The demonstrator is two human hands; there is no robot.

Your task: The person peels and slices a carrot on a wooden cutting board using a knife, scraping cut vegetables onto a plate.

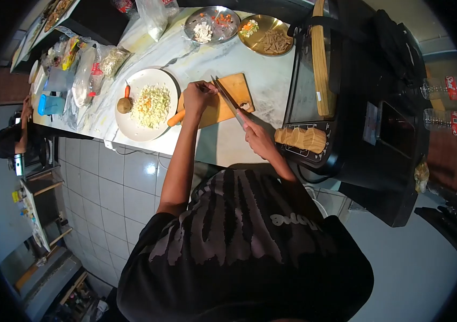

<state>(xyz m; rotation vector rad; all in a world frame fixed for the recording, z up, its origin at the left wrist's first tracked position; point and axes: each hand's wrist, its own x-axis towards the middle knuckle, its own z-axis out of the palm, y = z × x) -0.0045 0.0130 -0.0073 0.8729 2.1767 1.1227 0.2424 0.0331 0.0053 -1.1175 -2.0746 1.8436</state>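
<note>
My right hand [258,138] is wrapped round a knife [229,97], whose blade slants up and left over the wooden cutting board [242,88]. At the upper left part of the board, my left hand [199,98] has its fingers pressed together beside the blade; what they pinch is too small to name. Small pale pieces [245,106] lie on the board near the knife. The orange handle [176,118] of the board points down and left. On a white plate [127,127] are chopped pale vegetables [150,107], a carrot [127,90] and a round brown item [124,105].
Behind the board stand two metal plates [188,29] [260,53] of cut food. Plastic bags [85,72] and a blue container [51,104] are at the left. A black appliance [314,161] stands at the right. Another person [6,137] is at the far left.
</note>
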